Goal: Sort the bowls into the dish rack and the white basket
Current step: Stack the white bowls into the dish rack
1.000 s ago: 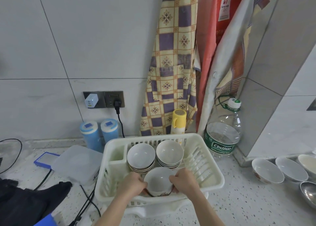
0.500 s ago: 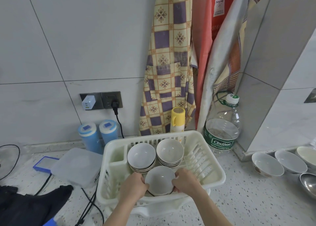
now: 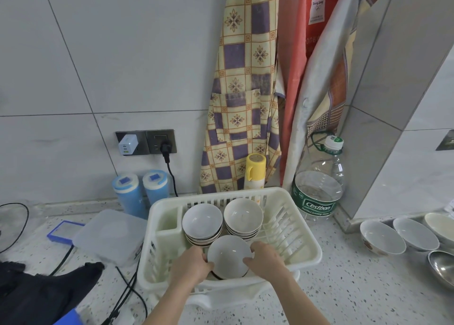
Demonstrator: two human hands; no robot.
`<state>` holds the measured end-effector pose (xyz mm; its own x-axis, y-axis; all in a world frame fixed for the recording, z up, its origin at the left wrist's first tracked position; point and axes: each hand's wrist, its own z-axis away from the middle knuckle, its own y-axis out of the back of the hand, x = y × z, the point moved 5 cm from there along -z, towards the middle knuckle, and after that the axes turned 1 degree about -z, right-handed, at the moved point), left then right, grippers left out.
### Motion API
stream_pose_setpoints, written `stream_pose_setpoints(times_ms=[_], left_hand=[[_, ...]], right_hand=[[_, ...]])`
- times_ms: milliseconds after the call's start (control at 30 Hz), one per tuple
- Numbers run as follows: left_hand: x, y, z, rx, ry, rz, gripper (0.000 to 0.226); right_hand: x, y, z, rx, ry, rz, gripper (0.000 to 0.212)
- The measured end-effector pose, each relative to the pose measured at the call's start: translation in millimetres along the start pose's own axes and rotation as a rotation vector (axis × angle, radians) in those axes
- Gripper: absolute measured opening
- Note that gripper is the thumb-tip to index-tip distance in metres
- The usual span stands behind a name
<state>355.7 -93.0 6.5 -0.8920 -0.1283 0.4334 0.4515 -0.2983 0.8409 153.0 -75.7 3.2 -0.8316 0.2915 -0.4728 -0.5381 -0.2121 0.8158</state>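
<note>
- Round white ceramic bowl (image 3: 228, 256), dark-rimmed outside, plain grey-white inside, sits upright at the near end of the white slatted plastic dish rack (image 3: 304, 248).
- Left hand (image 3: 190, 267) and right hand (image 3: 266, 259) curl round its opposite rims.

Left hand (image 3: 190, 265) and right hand (image 3: 266, 259) hold a white bowl (image 3: 228, 256) inside the white basket (image 3: 304, 246).

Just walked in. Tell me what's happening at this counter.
A person is sorting bowls. Both hands, left hand and right hand, grip a white bowl at the front of the white dish rack. Behind it, two stacks of bowls already sit in the rack. More loose bowls wait on the counter to the right.
</note>
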Motion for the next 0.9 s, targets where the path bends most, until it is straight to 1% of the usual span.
stream_pose_setpoints(times_ms=[100,300,567,667,733,800,900], left_hand=[[-0.1,-0.2,-0.8,0.002,-0.001,-0.003,0.032],[-0.7,0.2,-1.3,0.018,0.000,0.001,0.032],[-1.6,0.9,-1.1,0.014,0.013,-0.004,0.042],[0.2,2.7,1.0,0.022,0.008,0.005,0.038],[0.2,3.5,3.0,0.037,0.016,0.013,0.035],[-0.4,3.1,4.0,0.067,0.017,0.059,0.035],[-2.3,4.7,5.5,0.156,0.006,0.148,0.035]], right_hand=[[0.5,-0.3,-3.8,-0.013,0.016,-0.006,0.038],[-0.2,-0.5,-5.9,-0.025,0.042,0.026,0.044],[-2.9,-2.0,-5.6,-0.046,0.026,0.041,0.038],[-7.6,-1.0,-0.7,-0.041,0.025,0.090,0.038],[-13.2,-1.8,6.7,0.021,0.039,0.188,0.033],[-18.4,-1.5,15.7,0.148,0.072,0.253,0.025],[-16.9,-0.9,25.4,0.303,0.191,0.182,0.024]])
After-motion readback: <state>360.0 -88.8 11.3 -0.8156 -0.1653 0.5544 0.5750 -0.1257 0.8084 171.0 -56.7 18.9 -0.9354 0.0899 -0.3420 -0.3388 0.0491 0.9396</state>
